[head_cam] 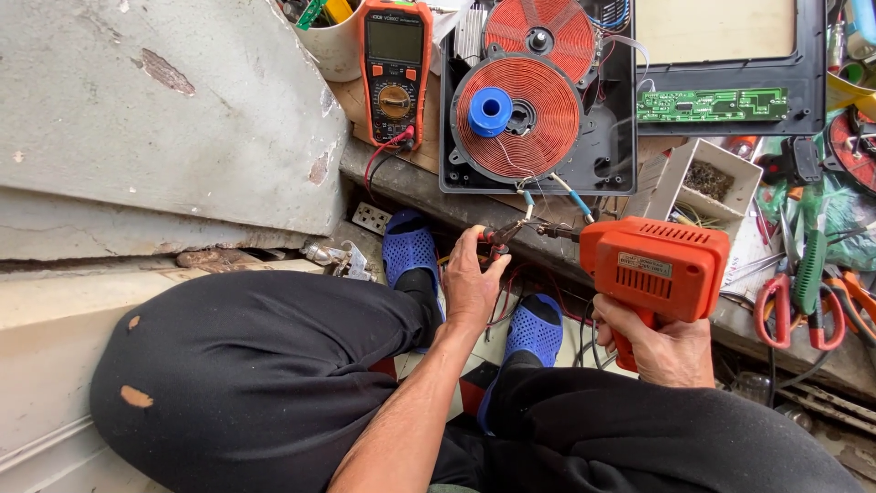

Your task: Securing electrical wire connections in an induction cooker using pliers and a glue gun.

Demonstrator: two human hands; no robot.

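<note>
Knees in black trousers (274, 365) fill the near edge of my view, with blue sandals (411, 248) on the floor beyond them. My right hand (659, 342) is closed around the grip of an orange soldering gun (650, 269), its tip pointing left toward the wire ends. My left hand (470, 283) is closed on small red-handled pliers (497, 239), whose nose sits just beside the gun's tip, below the front edge of the tabletop (401, 178). Thin wires (529, 196) with blue sleeves hang from the open black cooker case (611, 151) down to that spot. In the case lie two copper coils (525, 114), one behind the other, and a blue spool (490, 110) rests on the nearer coil. Left of the case stands an orange multimeter (394, 68), its red and black leads trailing over the edge. To the right sit a small white tray (675, 178) of bits, red-handled scissors (783, 310), and farther back a green circuit board (712, 103).
</note>
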